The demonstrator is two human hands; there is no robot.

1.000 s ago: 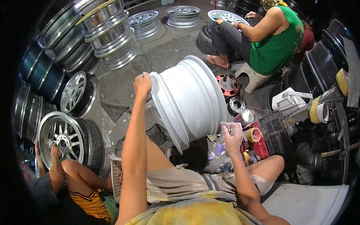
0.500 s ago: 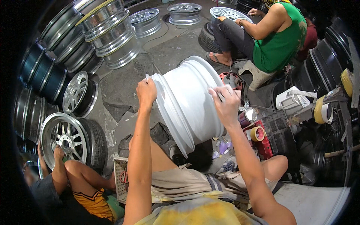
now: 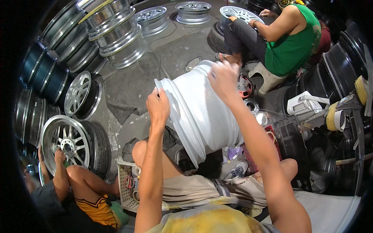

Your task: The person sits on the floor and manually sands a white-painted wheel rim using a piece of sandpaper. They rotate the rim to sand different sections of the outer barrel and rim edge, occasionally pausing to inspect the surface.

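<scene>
A white-coated wheel rim (image 3: 206,112) leans on its side in front of my knees, its broad barrel facing up and its wide flange toward my left. Fingers curled over the upper edge of that flange, my left hand (image 3: 158,104) grips the rim. Above the barrel's upper right part is my right hand (image 3: 224,80), smeared by motion. Its fingers are too blurred to show whether they hold anything, and I cannot tell if they touch the rim.
Stacked metal rims (image 3: 116,37) rise at the far left. A person in a green top (image 3: 293,40) sits at the far right with another wheel. On my right are an open can (image 3: 261,118) and red tray (image 3: 278,151); a basket (image 3: 127,186) stands left, near another person's legs.
My right hand has moved up and left, away from the barrel's right edge. The white rim and my left hand have shifted slightly right and down.
</scene>
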